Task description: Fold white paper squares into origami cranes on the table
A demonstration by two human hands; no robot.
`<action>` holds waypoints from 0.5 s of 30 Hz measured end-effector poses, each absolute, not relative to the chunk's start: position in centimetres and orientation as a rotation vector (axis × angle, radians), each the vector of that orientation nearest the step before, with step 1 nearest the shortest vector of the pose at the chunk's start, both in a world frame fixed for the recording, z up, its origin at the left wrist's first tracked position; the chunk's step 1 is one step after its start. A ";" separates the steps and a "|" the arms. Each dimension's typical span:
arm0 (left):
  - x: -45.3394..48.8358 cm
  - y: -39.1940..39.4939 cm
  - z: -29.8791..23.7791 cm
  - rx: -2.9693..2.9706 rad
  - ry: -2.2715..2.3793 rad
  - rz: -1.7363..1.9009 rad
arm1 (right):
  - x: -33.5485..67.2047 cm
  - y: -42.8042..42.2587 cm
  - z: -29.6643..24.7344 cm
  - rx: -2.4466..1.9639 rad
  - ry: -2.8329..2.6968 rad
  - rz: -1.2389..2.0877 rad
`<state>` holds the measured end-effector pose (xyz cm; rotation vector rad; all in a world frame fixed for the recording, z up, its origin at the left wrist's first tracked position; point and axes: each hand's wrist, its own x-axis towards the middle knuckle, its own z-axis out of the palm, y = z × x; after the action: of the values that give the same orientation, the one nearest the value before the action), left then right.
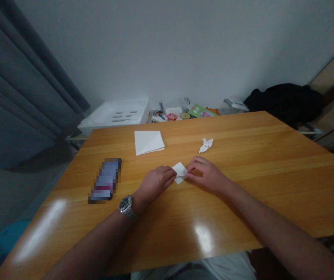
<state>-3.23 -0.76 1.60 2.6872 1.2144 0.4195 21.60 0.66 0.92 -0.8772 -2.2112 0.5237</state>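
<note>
A small white piece of folded paper (180,170) lies on the wooden table, turned so it looks like a diamond with a crease across it. My left hand (159,179), with a metal watch (127,207) on its wrist, pinches the paper's left corner. On the opposite corner, the thumb and fingertips of my right hand (203,173) close in a pinch. Just beyond my right hand rests a white origami bird (206,145). The fingertips hide both side corners of the paper.
A stack of white paper (148,142) sits farther back on the table (260,155). To the left lies a phone (105,181), its screen blurred. Behind the far edge are a white plastic rack (117,111), a green packet (200,111) and dark cloth (285,101).
</note>
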 end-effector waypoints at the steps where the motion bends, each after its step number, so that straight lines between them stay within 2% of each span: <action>1: -3.2 -0.8 1.5 2.669 1.220 0.438 | 21.6 0.6 1.0 -0.871 -2.222 0.521; 15: -3.2 -0.3 0.7 2.252 1.416 0.872 | 21.3 0.6 0.1 -0.843 -2.504 0.320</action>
<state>-3.20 -0.28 0.67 2.2521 1.4161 0.8721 21.30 0.56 0.09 -0.8426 -2.5039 0.3196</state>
